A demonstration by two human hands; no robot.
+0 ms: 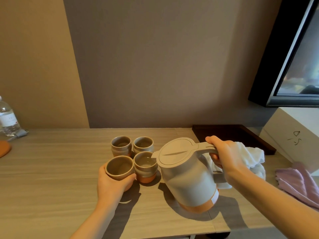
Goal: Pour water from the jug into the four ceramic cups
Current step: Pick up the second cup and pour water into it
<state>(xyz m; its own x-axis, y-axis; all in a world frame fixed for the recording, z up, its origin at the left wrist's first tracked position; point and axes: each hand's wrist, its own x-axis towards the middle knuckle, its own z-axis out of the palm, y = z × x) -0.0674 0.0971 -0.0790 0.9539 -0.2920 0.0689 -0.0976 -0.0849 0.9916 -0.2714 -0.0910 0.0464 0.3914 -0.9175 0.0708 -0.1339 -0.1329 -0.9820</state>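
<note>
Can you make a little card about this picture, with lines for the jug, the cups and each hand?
Jug: grey lidded jug with orange base, tilted, spout over the front right cup
Cups: four grey-and-orange ceramic cups, clustered in a square on the pale wooden table
Left hand: holds the front left cup
Right hand: grips the jug's handle
Nearby: white towel behind the jug, purple cloth at right

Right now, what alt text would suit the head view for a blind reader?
A right hand tilts a grey jug, its spout over the near right cup; the left hand grips the near left cup. Two more cups stand behind on the table, towels to the right.
</note>
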